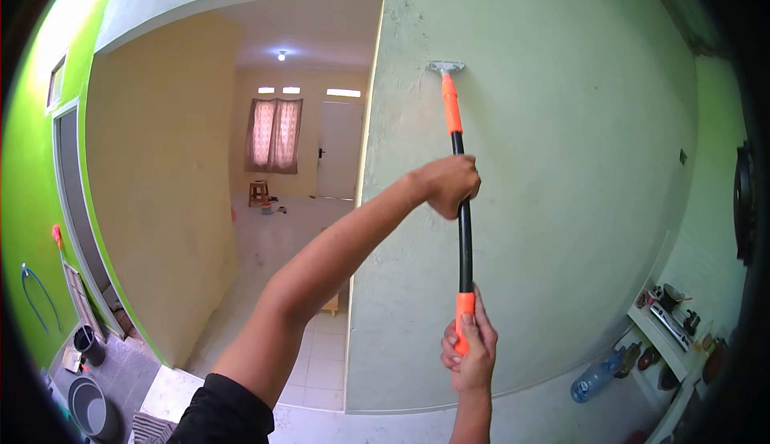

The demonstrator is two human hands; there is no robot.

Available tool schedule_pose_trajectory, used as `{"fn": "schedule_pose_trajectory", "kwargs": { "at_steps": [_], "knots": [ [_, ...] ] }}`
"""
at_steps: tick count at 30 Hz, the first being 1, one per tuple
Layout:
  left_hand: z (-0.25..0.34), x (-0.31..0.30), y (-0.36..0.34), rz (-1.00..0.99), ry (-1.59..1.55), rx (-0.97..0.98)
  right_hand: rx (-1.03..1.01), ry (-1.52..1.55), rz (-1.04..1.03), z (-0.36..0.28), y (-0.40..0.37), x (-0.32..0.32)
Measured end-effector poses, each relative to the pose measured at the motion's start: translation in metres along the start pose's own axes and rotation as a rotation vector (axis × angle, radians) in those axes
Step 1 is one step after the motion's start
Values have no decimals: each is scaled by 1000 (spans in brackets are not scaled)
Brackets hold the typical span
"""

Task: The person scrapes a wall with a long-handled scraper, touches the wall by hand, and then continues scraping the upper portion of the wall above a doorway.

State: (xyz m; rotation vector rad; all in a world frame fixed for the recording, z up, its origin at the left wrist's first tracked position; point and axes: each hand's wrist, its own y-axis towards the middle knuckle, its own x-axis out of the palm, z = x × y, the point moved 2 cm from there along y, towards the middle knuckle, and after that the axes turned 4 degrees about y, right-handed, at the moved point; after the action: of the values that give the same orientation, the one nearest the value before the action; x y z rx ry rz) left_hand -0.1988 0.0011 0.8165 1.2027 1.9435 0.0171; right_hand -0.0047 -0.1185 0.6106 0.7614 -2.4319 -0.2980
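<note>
A long-handled scraper (466, 243) with a black pole and orange grips stands nearly upright in front of me. Its flat, whitish head (446, 67) is against the pale green wall (561, 187), beside some rough, peeling patches. My left hand (451, 186) is wrapped round the black pole, just below the upper orange section. Lower down, my right hand (472, 346) grips the orange end of the handle, thumb along it. Both hands are closed on the same tool.
Left of the wall, a wide opening leads to a room with a curtained window (274, 135), a white door (337, 151) and a stool (258, 193). A grey basin (90, 408) and black bucket (89, 345) stand lower left. At right are a water bottle (595, 380) and a stove (670, 325) on a counter.
</note>
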Motion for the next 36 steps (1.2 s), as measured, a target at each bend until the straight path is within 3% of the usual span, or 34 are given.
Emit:
{"fn": "schedule_pose_trajectory", "kwargs": {
  "at_steps": [7,11,16,19,22,27,31,32,35,36],
  "knots": [
    [-68,-63,55,85,89,10,-50,17,-55,-90,36,39],
    [-107,-98,82,271,57,36,-80,28,-125,-148,56,57],
    [-120,-132,102,226,-92,-50,-32,235,-253,-206,58,63],
    [-116,-123,95,294,-52,78,-52,122,-224,-189,48,65],
    [-122,-129,96,257,-78,-46,-66,169,-262,-186,73,66],
    [-116,-120,104,301,-125,-7,-67,178,-236,-194,54,60],
    [-120,-124,108,226,-101,-50,-70,188,-267,-192,72,56],
    [-114,-128,110,181,-120,-154,-81,224,-263,-195,72,54],
    [-111,-116,102,372,-104,13,-77,169,-245,-189,60,53],
    [-121,-109,105,330,-147,-26,-86,153,-234,-188,65,57]
  ]
}}
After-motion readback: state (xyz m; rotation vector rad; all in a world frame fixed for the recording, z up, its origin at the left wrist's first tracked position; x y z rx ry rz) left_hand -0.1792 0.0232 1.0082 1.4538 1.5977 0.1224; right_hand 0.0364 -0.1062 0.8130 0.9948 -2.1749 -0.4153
